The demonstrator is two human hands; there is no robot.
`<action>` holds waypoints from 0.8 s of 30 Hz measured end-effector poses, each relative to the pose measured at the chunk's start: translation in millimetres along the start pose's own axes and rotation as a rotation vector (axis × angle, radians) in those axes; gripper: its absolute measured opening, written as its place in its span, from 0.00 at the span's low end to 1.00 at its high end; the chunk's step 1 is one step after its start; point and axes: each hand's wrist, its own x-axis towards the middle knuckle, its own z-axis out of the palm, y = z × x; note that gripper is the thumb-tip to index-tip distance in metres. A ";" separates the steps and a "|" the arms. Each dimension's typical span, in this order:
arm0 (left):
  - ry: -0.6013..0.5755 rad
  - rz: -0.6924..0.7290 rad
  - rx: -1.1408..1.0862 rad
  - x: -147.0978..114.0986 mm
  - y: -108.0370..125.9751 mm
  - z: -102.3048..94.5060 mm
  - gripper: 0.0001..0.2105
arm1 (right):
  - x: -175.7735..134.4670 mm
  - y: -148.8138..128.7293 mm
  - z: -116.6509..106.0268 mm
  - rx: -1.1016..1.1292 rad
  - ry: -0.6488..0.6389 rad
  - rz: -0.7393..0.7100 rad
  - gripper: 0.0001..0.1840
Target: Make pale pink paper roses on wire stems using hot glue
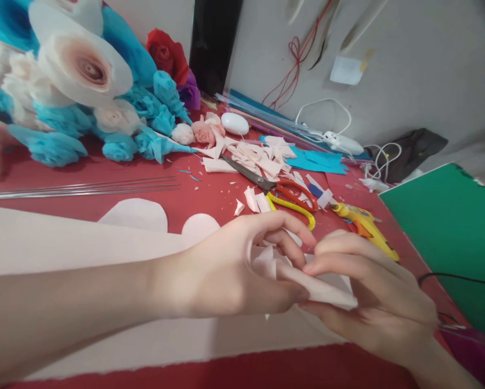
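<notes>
Between both hands is a folded piece of pale pink paper (319,287), rolled at its near edge. My left hand (230,265) curls around its left end, thumb below and fingers above. From the right, my right hand (372,286) pinches the same paper with thumb and fingertips. Part of the paper is hidden by the fingers. Below the hands a large pale pink sheet (153,340) lies on the red table (266,373). Two rounded paper pieces, a larger one (134,215) and a smaller one (200,223), lie at the sheet's far edge.
Red-and-yellow-handled scissors (266,183) lie beyond my hands beside paper scraps (258,156). A yellow glue gun (366,227) and a green board (449,237) are at the right. Paper flowers (84,70) crowd the back left, with thin metal wires (80,189) in front.
</notes>
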 end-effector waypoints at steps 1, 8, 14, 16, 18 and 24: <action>0.008 0.010 0.019 -0.2 -0.5 0.1 0.15 | -0.5 0.3 0.0 -0.008 -0.004 0.000 0.11; -0.011 -0.001 0.011 -2.2 -0.8 1.4 0.15 | -3.4 2.2 0.7 -0.060 0.009 -0.075 0.11; -0.080 -0.032 -0.024 -2.6 -0.8 1.3 0.12 | -2.5 2.1 0.3 -0.064 -0.004 -0.122 0.07; -0.097 -0.028 -0.052 -2.6 -1.9 0.7 0.12 | -2.7 1.6 0.3 -0.054 0.018 -0.129 0.08; -0.112 -0.032 -0.060 -2.5 -2.6 0.0 0.12 | -3.2 0.9 0.1 -0.066 0.033 -0.135 0.08; -0.151 -0.036 -0.072 -2.9 -2.1 -0.6 0.12 | -3.0 -2.3 -0.7 -0.133 0.040 -0.148 0.07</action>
